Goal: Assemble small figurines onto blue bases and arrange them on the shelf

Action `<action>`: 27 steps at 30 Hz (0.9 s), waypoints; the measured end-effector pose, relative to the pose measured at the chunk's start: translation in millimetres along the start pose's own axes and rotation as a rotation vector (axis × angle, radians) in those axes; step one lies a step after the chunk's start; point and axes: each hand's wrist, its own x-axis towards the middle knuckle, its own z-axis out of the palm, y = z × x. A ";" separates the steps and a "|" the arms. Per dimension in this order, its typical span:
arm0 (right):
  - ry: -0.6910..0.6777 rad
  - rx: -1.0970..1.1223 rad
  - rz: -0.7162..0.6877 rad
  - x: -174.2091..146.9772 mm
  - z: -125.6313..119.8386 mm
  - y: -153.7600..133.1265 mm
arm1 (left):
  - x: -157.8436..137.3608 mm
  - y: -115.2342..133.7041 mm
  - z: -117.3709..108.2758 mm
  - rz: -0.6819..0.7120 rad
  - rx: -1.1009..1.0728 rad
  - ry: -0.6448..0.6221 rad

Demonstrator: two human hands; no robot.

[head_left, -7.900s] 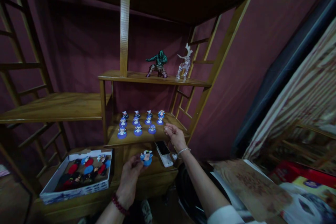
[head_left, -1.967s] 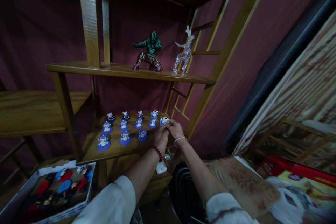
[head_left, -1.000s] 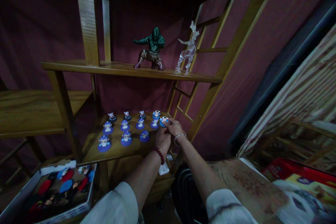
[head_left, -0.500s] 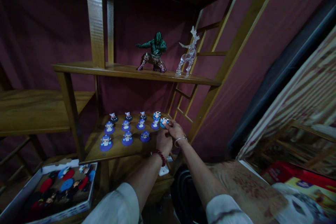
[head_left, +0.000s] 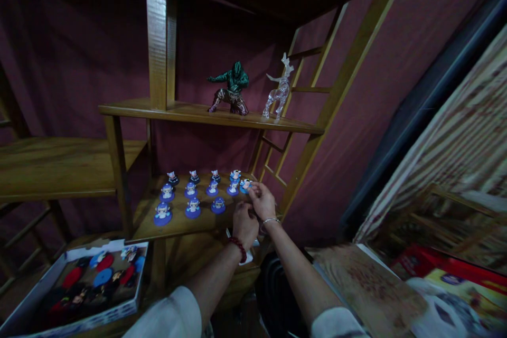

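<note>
My right hand [head_left: 263,202], with a bangle on the wrist, pinches a small blue-and-white figurine [head_left: 245,184] at the right end of the wooden shelf [head_left: 174,226]. Just below it, my left hand [head_left: 244,223], wearing a red bead bracelet, has its fingers curled in; whatever they may hold is hidden. Left of the hands stand rows of figurines: purple-based ones such as the front figurine [head_left: 193,208], and dark-based ones such as the cat-eared figurine [head_left: 194,176] at the back. A similar blue figurine [head_left: 235,175] stands behind the pinched one.
On the upper shelf [head_left: 186,112] are a green crouching statue [head_left: 233,87] and a clear deer figure [head_left: 279,90]. An open box [head_left: 137,288] of more figurines lies at lower left. A slatted side frame [head_left: 312,148] borders the shelf on the right. Cardboard [head_left: 364,285] lies at lower right.
The view has shifted slightly. My left hand has drawn a little down and away from the figurine, while my right fingers stay on it.
</note>
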 end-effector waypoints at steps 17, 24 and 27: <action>-0.159 0.036 0.068 -9.7 29.4 -20.5 | -39.9 -24.1 -45.3 0.451 0.517 -0.103; -0.019 -0.068 -0.012 -11.2 25.2 -27.1 | -49.8 -29.6 -65.3 0.531 0.538 -0.099; -0.007 -0.068 -0.077 -9.1 22.6 -32.1 | -52.5 -32.2 -76.8 0.549 0.558 -0.082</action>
